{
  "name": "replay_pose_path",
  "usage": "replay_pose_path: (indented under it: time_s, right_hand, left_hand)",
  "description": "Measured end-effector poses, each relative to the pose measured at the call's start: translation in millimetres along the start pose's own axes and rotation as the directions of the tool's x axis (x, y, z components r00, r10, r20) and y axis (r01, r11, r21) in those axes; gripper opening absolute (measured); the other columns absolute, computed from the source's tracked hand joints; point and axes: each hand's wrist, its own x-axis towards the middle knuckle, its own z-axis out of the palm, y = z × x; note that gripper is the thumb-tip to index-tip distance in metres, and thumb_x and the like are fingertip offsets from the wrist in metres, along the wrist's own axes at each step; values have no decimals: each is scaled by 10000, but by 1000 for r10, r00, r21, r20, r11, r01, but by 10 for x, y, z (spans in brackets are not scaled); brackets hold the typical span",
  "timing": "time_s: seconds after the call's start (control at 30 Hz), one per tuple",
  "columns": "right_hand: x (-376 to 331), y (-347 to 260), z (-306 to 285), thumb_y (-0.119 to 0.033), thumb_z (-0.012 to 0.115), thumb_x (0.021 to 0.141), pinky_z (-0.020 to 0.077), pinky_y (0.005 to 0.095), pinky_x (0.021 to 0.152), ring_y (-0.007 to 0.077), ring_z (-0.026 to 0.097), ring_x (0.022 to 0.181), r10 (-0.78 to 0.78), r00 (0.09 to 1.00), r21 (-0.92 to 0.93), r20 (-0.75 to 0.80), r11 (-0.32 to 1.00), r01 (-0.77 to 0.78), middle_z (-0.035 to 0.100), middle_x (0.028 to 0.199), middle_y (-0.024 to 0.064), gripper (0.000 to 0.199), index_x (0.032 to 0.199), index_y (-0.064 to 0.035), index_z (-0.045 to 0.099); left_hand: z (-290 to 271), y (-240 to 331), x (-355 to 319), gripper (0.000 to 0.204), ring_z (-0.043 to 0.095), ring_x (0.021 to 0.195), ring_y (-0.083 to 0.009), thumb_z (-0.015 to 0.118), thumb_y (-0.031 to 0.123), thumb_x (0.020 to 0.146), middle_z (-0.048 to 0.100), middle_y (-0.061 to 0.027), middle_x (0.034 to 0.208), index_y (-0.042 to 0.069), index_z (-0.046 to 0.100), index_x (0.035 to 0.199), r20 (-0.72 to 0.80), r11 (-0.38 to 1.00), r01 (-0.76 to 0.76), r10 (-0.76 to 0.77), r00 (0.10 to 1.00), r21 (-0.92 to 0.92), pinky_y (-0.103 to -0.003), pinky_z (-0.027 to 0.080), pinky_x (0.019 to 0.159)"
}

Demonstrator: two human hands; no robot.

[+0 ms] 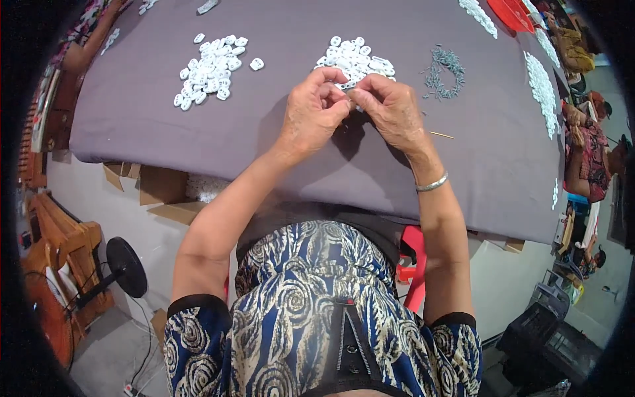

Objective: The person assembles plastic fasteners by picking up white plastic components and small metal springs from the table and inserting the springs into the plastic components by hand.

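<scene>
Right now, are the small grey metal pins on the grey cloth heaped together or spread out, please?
Spread out: the small grey metal pins lie in a loose ring on the grey cloth, right of the hands.

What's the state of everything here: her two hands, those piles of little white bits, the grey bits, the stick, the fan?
Left hand: fingers pinched together, meeting the right hand over the cloth.
Right hand: fingers curled, pinching something too small to tell.
Near white pile: loose heap, just beyond the hands.
Far white pile: spread out, untouched.
Grey pieces: scattered in a rough ring.
Thin stick: lying flat beside the right hand.
Fan: on the floor; running or not, cannot tell.
</scene>
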Motion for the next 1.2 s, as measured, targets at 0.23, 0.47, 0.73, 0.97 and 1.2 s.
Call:
replay_pose_path:
  time_s: [0.23, 0.47, 0.73, 0.97, 1.2]
  right_hand:
    - [1, -32, -19, -176, 633, 837, 458, 311, 563, 162, 556, 589, -4, 1000, -34, -14, 999, 4, 604, 664, 126, 174, 834, -2, 639]
    - [-75, 103, -506, -99, 583, 882, 410, 211, 562, 38, 481, 653, 60, 960, 139, -272, 990, -23, 575, 701, -21, 114, 868, 4, 631]
    - [-257, 259, -731, -96, 612, 864, 389, 206, 569, 36, 457, 641, 144, 968, 54, -206, 989, -135, 540, 679, -50, 89, 880, -14, 640]
    - [-184, 108, -483, -110, 642, 814, 457, 310, 607, 195, 587, 652, -28, 1000, -270, 4, 962, 28, 606, 744, 83, 114, 874, -13, 645]
    - [-153, 95, -306, -105, 656, 763, 461, 364, 614, 269, 589, 672, -82, 997, -349, 13, 934, 81, 588, 755, 109, 112, 816, -16, 614]
  left_hand:
    - [-22, 84, 20, 290, 531, 662, -54, 619, -4, 840, 572, 2, 779, 19, 493, 1101, 67, 997, 71, -71, 995, 14, -191, 449, 582]
    - [-29, 141, -1, 303, 545, 682, -65, 614, -1, 840, 567, -3, 774, 24, 485, 1113, 92, 995, 97, -97, 991, 5, -197, 457, 591]
    - [-19, 106, 22, 288, 546, 687, -69, 621, 19, 853, 567, -15, 795, 34, 488, 1108, 63, 997, 82, -81, 995, -4, -205, 458, 565]
    - [-22, 53, 23, 286, 543, 677, -68, 620, 10, 855, 561, -11, 784, 30, 483, 1106, 64, 996, 86, -84, 994, -38, -198, 461, 559]
    - [-21, 27, 45, 289, 554, 663, -66, 619, 21, 842, 575, -19, 771, 18, 481, 1095, 52, 998, 65, -64, 997, -15, -207, 479, 552]
